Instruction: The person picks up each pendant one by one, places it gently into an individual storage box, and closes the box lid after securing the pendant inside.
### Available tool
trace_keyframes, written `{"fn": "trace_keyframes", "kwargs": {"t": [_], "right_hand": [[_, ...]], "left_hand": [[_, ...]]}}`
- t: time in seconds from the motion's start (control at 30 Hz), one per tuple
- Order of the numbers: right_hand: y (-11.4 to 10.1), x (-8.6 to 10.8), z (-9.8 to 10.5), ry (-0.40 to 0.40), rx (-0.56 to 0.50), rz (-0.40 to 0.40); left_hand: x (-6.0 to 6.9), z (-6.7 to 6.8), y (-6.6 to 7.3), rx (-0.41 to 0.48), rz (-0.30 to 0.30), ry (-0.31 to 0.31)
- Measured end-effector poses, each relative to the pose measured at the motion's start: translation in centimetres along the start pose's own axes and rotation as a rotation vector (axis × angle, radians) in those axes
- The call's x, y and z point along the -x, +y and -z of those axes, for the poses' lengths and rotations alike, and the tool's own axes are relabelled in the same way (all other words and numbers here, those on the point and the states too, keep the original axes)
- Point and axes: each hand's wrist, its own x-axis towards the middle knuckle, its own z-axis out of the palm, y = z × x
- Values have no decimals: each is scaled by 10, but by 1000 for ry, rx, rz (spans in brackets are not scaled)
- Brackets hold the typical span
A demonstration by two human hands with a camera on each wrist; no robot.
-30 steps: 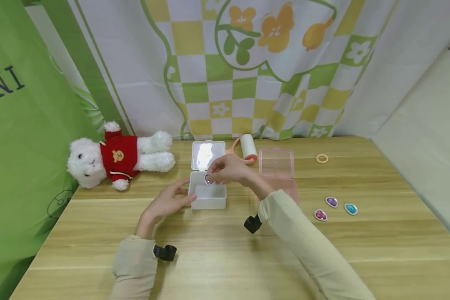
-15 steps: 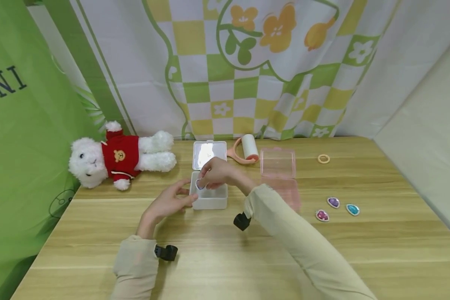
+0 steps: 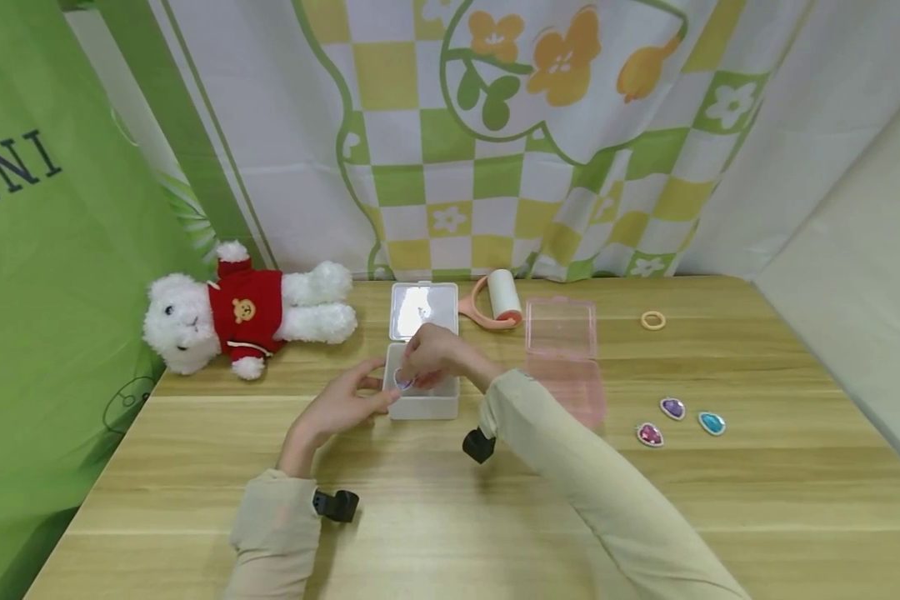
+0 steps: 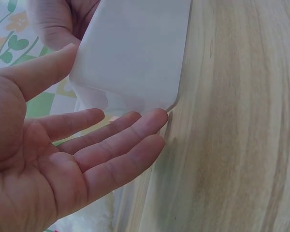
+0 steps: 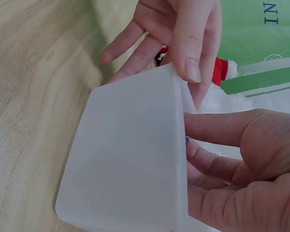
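Note:
In the head view a small white box [image 3: 429, 408] stands on the table, its hinged lid [image 3: 412, 304] swung back. My left hand [image 3: 345, 406] steadies its left side: the thumb touches the rim corner, while the other fingers lie fairly straight along the wall, as the left wrist view shows. Inside the box, my right hand [image 3: 437, 358] pinches a purple, white-edged gem [image 3: 402, 380] between thumb and fingers. Only a sliver of that gem [image 5: 188, 139] shows past the wall in the right wrist view. The box's floor is mostly hidden by my right hand.
Right of the white box are an open pink clear box [image 3: 581, 387] and an orange-handled lint roller [image 3: 504, 296]. Purple [image 3: 672, 407], pink [image 3: 650, 434] and blue [image 3: 712, 423] gems lie farther right, below a ring [image 3: 653, 321]. A plush bear [image 3: 243, 312] lies at left.
My right hand has lowered the purple gem into the white box and shifted slightly toward its near left corner. The left hand keeps its place on the box. The head view has shifted slightly.

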Motion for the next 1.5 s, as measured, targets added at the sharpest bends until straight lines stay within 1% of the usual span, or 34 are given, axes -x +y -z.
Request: {"fn": "trace_keyframes", "kwargs": {"t": [0.1, 0.27, 0.4, 0.47, 0.67, 0.77, 0.9, 1.1, 1.23, 1.33, 1.43, 1.5], "right_hand": [[0, -1, -2, 4, 48, -13], [-1, -2, -6, 16, 167, -25], [0, -1, -6, 16, 245, -16], [1, 0, -6, 8, 261, -4], [2, 1, -5, -17, 224, 21], [0, 1, -4, -23, 216, 21], [-2, 2, -3, -32, 180, 11], [-3, 6, 2, -28, 131, 32], [-4, 10, 7, -17, 117, 78], [-7, 17, 14, -19, 80, 121], [-7, 30, 23, -31, 0, 182], [-3, 41, 29, -30, -65, 238]], "left_hand": [[-1, 0, 0, 3, -5, -6], [-1, -1, 2, 10, -10, -13], [-2, -2, 3, 17, -12, -14], [-2, -2, 4, 22, -12, -15], [-1, -3, 5, 11, -15, -16], [-2, -2, 5, -3, -17, -13], [-2, -1, 4, -21, -18, -11], [-1, -2, 3, -12, -4, -17], [1, -1, 2, -8, 0, -11], [1, -1, 1, -17, 0, -7], [1, -1, 2, -25, -3, -5], [1, -2, 2, -30, -5, -6]]}}
